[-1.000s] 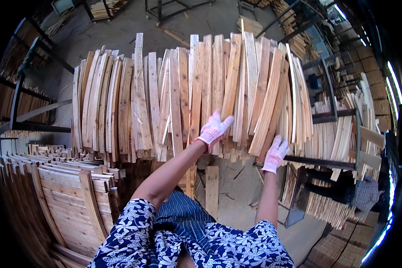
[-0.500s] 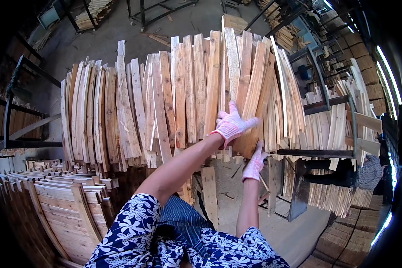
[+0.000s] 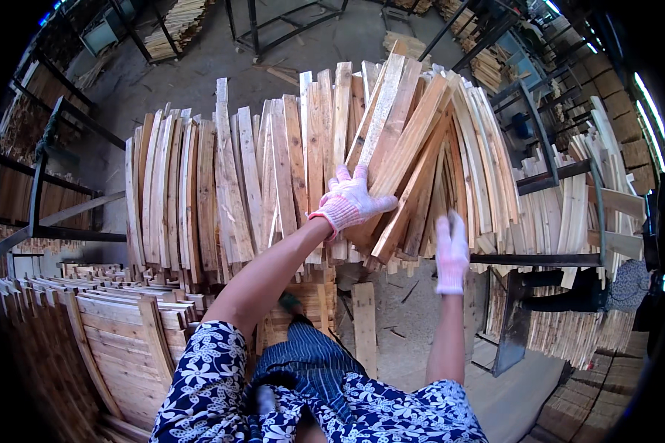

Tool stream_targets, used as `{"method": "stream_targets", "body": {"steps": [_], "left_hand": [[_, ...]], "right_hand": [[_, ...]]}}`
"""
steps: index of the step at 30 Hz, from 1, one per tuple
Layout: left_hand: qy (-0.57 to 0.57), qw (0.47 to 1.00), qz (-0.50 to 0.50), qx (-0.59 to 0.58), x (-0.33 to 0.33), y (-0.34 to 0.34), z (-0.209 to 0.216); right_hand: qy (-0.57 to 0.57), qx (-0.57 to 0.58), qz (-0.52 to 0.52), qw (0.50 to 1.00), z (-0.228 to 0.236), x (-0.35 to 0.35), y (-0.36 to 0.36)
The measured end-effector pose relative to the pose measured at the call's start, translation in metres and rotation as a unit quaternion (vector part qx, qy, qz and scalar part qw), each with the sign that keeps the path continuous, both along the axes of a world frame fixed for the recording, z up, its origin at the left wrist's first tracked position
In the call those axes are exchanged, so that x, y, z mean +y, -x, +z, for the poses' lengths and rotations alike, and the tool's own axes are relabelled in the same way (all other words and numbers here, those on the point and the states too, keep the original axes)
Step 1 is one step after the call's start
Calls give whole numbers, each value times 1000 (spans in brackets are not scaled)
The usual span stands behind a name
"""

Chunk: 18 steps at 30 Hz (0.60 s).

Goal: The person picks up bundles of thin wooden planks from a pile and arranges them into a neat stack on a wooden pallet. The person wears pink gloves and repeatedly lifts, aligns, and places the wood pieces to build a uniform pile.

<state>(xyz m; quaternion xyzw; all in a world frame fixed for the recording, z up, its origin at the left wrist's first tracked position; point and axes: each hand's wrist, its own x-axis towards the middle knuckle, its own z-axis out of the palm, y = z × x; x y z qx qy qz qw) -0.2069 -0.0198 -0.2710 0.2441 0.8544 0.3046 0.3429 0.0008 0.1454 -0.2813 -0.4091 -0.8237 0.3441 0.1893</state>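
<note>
A long row of rough wooden slats (image 3: 277, 170) lies side by side across the view. My left hand (image 3: 349, 199), in a pale pink-white knit glove, rests on the near ends of several slats with its fingers and thumb spread. Beside it, a few slats (image 3: 410, 148) fan out, their near ends slanting left and overlapping others. My right hand (image 3: 451, 251), gloved alike, is at the near edge of the row, further right. Its fingers are stretched out and hold nothing; whether the fingertips touch the slats behind them I cannot tell.
Dark metal frames stand at the left (image 3: 35, 184) and right (image 3: 543, 144) of the row. Stacked boards (image 3: 114, 325) sit at the lower left. Another person (image 3: 621, 286) is at the far right, near more slats (image 3: 565, 336). A single board (image 3: 363, 328) is in front of me.
My left hand has moved left, and the slats beside it now slant more, opening a wedge-shaped gap. My right hand has drawn off to the right, away from them. The whole view has shifted slightly.
</note>
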Motion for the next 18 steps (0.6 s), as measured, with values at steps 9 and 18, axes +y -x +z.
{"method": "stream_targets", "body": {"steps": [9,18], "left_hand": [[-57,989,-39,129,-5,-6,-20],[-42,976,-45,208,-22,-43,1]], "right_hand": [[94,-26,62,993,-87,-3,52],[498,196,0,844,-19,-44,53]]}}
